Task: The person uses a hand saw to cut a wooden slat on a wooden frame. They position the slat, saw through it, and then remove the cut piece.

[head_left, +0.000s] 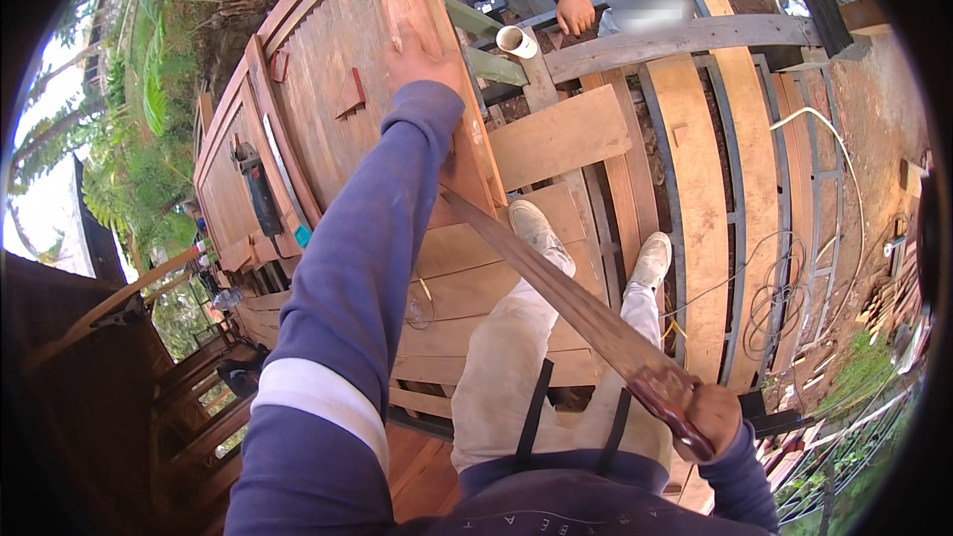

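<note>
My right hand is wrapped around the reddish-brown wooden handle of a handsaw, at the lower right. The long, brownish blade slants up and left, its narrow tip by the lower corner of a framed wooden panel. Whether the teeth touch the wood I cannot tell. With my left arm stretched forward, my left hand rests on the panel's thick side rail, its fingers partly extended along the wood. Small reddish offcuts lie on the panel. My shoes stand on planks below the saw.
A black power tool and a long metal blade with a teal end lie on the panel's left part. Past the rail stands a white pipe. Another person's hand is beyond it. Planks over metal bars have gaps; cable lies right.
</note>
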`<state>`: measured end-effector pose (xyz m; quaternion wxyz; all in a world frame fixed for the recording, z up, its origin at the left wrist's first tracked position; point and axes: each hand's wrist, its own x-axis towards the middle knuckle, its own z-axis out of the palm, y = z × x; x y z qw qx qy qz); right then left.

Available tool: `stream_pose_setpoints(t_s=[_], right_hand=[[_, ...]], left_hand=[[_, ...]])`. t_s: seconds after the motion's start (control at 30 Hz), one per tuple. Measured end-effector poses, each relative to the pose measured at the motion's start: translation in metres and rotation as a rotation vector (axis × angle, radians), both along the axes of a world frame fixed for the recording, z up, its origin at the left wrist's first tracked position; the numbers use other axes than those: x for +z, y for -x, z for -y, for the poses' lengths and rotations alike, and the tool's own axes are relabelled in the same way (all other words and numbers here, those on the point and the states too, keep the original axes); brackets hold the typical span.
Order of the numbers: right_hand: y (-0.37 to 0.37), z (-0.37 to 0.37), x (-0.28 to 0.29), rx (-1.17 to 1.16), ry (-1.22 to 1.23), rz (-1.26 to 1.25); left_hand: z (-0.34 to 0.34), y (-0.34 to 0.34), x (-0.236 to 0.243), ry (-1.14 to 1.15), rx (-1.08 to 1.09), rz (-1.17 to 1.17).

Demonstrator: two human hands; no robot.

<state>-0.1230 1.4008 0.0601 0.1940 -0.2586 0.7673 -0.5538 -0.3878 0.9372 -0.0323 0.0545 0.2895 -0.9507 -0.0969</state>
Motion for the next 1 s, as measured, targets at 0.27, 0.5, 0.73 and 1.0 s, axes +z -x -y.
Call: stream_pose_setpoints(t_s=[0.27,0.5,0.73,1.0], right_hand=[[-0.032,-0.056,0.059,0.130,-0.305,0.068],[-0.075,-0.057,0.025,-0.411,-0.543,0.350],[-0.031,0.045,0.011,-0.565,-0.197,0.353],[0.097,0.153,0.010,-0.350,-0.019,0.318]], left_hand=[[-0.004,-0.002,0.002,-0.021,0.035,0.047],[-0.002,-0.001,0.003,-0.032,0.014,-0.008],[-0.007,0.001,0.017,-0.155,0.130,-0.048],[0.000,0.004,-0.002,-0.117,0.155,-0.108]])
